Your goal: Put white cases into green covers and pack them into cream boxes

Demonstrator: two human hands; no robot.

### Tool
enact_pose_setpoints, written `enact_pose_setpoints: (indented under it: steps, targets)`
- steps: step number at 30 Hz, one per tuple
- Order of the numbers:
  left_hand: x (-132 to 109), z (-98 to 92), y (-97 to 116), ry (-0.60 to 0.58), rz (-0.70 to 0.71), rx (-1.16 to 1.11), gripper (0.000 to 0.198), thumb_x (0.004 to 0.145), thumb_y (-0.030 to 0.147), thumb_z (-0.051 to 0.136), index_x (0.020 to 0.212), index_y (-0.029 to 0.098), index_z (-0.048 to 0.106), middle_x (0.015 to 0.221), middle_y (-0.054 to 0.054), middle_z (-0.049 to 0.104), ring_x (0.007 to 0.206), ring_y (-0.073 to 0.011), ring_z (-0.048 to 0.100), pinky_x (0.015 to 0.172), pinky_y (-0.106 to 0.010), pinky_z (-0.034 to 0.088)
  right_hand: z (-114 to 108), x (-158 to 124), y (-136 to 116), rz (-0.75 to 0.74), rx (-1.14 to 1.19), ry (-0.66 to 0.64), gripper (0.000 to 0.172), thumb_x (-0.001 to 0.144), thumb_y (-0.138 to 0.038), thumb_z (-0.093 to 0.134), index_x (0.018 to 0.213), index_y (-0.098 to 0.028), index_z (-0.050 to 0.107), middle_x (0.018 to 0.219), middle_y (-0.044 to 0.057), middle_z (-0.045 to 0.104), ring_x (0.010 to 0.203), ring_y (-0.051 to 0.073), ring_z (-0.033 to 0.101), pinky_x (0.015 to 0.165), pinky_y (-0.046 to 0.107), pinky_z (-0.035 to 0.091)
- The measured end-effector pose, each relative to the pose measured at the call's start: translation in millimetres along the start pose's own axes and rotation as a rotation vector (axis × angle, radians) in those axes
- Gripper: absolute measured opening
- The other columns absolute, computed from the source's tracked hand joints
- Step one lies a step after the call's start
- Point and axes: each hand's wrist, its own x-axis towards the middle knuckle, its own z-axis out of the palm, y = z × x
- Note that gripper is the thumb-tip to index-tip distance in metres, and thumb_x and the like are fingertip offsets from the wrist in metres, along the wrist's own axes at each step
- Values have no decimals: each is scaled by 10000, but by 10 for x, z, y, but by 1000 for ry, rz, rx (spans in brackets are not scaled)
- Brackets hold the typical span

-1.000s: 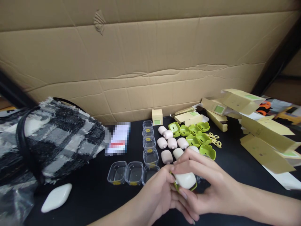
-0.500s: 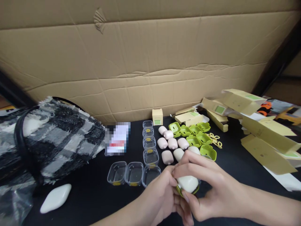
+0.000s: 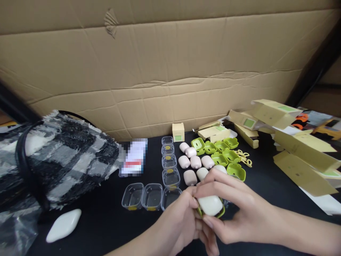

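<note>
Both my hands meet low in the middle of the view. My left hand [image 3: 181, 224] and my right hand [image 3: 234, 209] are closed together on a white pod-shaped case [image 3: 210, 205] sitting in a lime green cover [image 3: 220, 213]. Fingers of both hands pinch its sides and top. Just beyond lie several pale pink and white pods [image 3: 195, 162] and several open lime green covers [image 3: 222, 152] on the black table [image 3: 106, 217].
Clear plastic boxes [image 3: 151, 195] stand in a row and a column left of the pods. A plaid black-and-white bag [image 3: 61, 160] fills the left, a white lozenge [image 3: 64, 224] below it. Flattened yellow cartons [image 3: 298, 153] pile at right. A cardboard wall [image 3: 170, 71] stands behind.
My hands shifted slightly while keeping hold of the white case in its green cover; the rest of the table is unchanged.
</note>
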Motion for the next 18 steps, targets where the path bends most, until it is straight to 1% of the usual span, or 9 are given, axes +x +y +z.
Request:
enact_pose_setpoints:
  steps: [2, 4, 6, 8, 9, 11, 13, 16, 18]
  targets:
    - [-21, 14, 43, 4, -11, 0, 358, 762, 415, 423, 996, 154, 494, 567, 8, 587, 479, -131, 570, 525, -254, 480, -20, -8, 16, 12, -2, -17, 433, 715, -86, 662, 1111, -232, 568, 927, 23, 608, 790, 149, 591, 694, 268, 509]
    - [-48, 41, 98, 15, -15, 4, 427, 767, 474, 440, 1026, 139, 497, 595, 0, 587, 500, -132, 582, 552, -264, 482, -50, -17, 39, 18, 15, -39, 499, 740, -155, 699, 1196, -240, 516, 1023, 43, 610, 902, 176, 602, 793, 297, 516]
    - [-75, 71, 153, 50, -1, 14, 496, 780, 539, 468, 1074, 141, 485, 647, -10, 605, 506, -124, 588, 567, -267, 484, -91, -17, 61, 11, 56, -49, 591, 753, -203, 715, 1279, -239, 447, 1174, 78, 568, 1093, 215, 547, 885, 310, 500]
    - [-93, 87, 192, 97, 17, 38, 519, 794, 580, 509, 1105, 168, 461, 684, -10, 621, 511, -120, 600, 560, -264, 490, -138, -5, 80, 4, 80, -38, 569, 785, -197, 693, 1290, -244, 434, 1241, 84, 527, 1200, 217, 475, 902, 282, 497]
    - [-97, 87, 202, 115, 26, 51, 520, 795, 585, 537, 1114, 184, 452, 692, -5, 625, 512, -122, 608, 549, -263, 495, -160, 3, 87, -3, 75, -25, 512, 806, -176, 673, 1264, -249, 457, 1227, 76, 531, 1197, 201, 475, 892, 258, 499]
    - [-96, 71, 199, 135, 55, 70, 518, 789, 577, 589, 1116, 198, 453, 689, 3, 632, 523, -130, 629, 537, -261, 506, -194, 18, 97, -34, 48, -8, 398, 830, -128, 648, 1185, -248, 516, 1144, 51, 568, 1113, 160, 526, 882, 226, 492]
    - [-88, 43, 174, 138, 95, 76, 490, 784, 540, 636, 1080, 181, 483, 698, -8, 648, 586, -139, 659, 575, -261, 524, -215, 24, 98, -69, 41, -20, 346, 829, -99, 655, 1133, -228, 551, 1078, 38, 590, 1021, 132, 567, 882, 214, 485]
    - [-76, 10, 129, 149, 153, 75, 393, 793, 480, 670, 970, 161, 525, 735, -16, 658, 714, -135, 678, 666, -258, 540, -234, 27, 79, -76, 73, -70, 292, 847, -88, 651, 1109, -195, 580, 1039, 38, 604, 964, 111, 590, 855, 195, 491]
    - [-67, -1, 111, 156, 162, 78, 360, 802, 475, 667, 912, 166, 519, 756, -15, 657, 755, -138, 682, 676, -257, 545, -247, 34, 57, -70, 90, -66, 236, 860, -91, 643, 1072, -186, 606, 1009, 32, 616, 930, 96, 602, 828, 173, 495]
